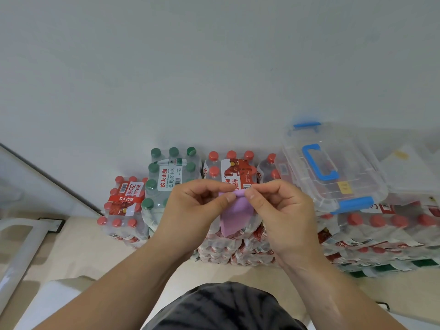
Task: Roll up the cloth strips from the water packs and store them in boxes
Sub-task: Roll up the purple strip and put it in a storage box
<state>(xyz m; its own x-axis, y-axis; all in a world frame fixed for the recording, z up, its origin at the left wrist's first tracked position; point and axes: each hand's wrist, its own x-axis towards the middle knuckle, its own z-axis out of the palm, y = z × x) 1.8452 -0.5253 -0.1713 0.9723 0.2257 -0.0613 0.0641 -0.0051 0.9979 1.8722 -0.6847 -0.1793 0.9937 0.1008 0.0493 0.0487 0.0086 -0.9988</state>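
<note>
Strip of purple cloth hangs in the air left of the box, held at its top edge by both hands. Left hand and right hand each have thumb and forefinger clamped on the small roll at the top of the strip, with the other fingers curled loosely behind. The rest of the cloth drops loose below the roll, in front of the red-cap pack that stands left of the box. A green-cap pack stands further left of the box. The box is clear with a blue handle and clasps, rests on more packs, and its lid looks shut.

Rolling seems barely begun: only a turn or so is wound and most of the cloth hangs free. The roll is thin and held by fingertips alone, so a slack pinch while the fingers shift for the next turn could let it spring open. If one thumb turns faster than the other, the roll would likely go cone-shaped and creep sideways. The loose tail carries no weight and could twist, winding in crooked. With both hands busy and the lid apparently shut, the finished roll would have to sit in one hand while the box is opened, a likely moment for it to unwind
</note>
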